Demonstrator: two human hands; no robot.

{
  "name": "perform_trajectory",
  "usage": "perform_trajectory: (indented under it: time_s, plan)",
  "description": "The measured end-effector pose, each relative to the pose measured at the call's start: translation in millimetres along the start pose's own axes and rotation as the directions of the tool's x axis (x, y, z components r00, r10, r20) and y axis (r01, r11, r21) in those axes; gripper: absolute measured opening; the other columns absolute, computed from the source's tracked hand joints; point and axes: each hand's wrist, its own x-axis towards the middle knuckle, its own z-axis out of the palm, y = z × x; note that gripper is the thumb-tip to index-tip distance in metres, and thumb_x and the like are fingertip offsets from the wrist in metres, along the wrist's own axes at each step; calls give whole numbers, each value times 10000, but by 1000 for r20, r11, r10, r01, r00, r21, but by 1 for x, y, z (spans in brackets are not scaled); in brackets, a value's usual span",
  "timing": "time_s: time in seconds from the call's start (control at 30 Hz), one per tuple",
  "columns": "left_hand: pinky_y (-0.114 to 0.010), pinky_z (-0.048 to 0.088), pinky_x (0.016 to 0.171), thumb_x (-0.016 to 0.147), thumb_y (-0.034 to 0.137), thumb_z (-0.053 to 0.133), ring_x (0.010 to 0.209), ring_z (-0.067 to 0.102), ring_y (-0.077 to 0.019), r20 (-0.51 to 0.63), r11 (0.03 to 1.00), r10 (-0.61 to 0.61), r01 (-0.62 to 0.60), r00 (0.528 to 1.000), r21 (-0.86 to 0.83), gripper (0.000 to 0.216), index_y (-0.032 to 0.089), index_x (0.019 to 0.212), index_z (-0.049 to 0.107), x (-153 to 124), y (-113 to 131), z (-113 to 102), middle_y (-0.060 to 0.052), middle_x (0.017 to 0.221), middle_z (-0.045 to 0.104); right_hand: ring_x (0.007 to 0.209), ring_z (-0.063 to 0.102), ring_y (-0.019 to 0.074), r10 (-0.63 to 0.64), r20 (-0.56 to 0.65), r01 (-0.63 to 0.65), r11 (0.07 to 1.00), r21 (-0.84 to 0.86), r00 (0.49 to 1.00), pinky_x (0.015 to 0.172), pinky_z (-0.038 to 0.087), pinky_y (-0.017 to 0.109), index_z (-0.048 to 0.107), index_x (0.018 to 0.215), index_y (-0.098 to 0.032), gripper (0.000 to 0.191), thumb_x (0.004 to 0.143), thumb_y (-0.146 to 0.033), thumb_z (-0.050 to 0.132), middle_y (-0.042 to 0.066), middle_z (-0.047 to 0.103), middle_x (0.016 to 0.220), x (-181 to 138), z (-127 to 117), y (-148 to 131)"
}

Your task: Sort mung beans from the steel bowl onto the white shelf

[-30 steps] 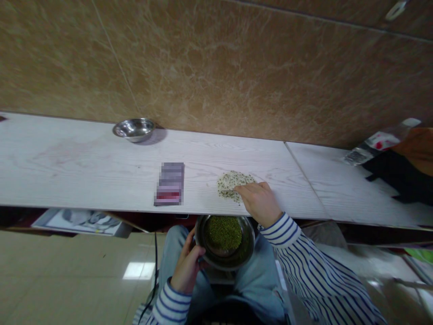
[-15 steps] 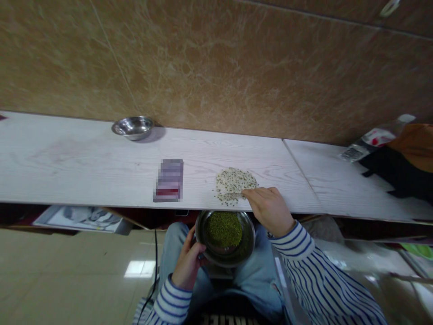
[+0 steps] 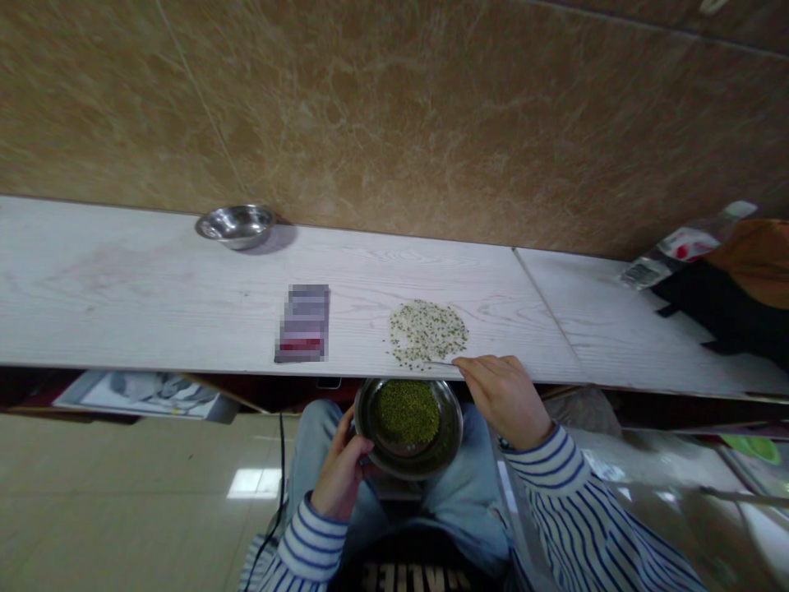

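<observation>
My left hand [image 3: 343,470] is closed on the left rim of a steel bowl [image 3: 452,436], thumb over the edge. The bowl is over my lap, just below the table's front edge, and green mung beans [image 3: 407,411] lie in it. A thin metal tool [image 3: 441,363], perhaps tweezers, is pinched in the fingers of my right hand [image 3: 504,399]. Its tip is at the near edge of a flat pile of white grains mixed with green beans [image 3: 430,330] on the table. Too little of the tool shows to tell its exact kind.
A second steel bowl [image 3: 236,228] stands by the wall at the back left. Left of the pile lies a blurred-out flat object [image 3: 304,322]. A plastic bottle [image 3: 687,245] and a black and brown bag [image 3: 733,296] lie at the right. An open drawer [image 3: 148,393] juts out below.
My right hand and the tool have moved toward the table's front edge and slightly right. The tool's tip now sits at the pile's near edge. My left hand still holds the bowl.
</observation>
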Motion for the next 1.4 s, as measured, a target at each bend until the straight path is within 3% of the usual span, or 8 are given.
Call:
perform_trajectory:
  time_s: [0.9,1.13,1.4]
  plan:
    - [-261,460,590,625,158,586,743,549,-158,1,1000,25,-25,1000,2,655,283,1255,459,-7,2,2,2,884,600,850,603,148,12,-9,-12,999,-32,1000,739,320,295,621,1049,-187,237,905,-147,437,52,699,922,-8,-1,1]
    - [-273,470,587,626,149,579,707,536,-151,1,1000,26,-26,1000,10,655,271,1256,451,-9,1,5,12,815,574,862,599,152,6,8,-6,1000,0,1000,742,317,301,617,1058,-185,230,906,-154,447,46,695,929,-15,-1,-4]
    - [-252,467,581,637,130,561,747,534,-149,10,1000,19,-19,1000,-9,641,269,1252,445,-13,1,5,1,905,582,868,589,152,-11,14,11,1000,-15,1000,741,306,305,602,1078,-191,227,903,-164,459,35,692,948,-9,1,-13]
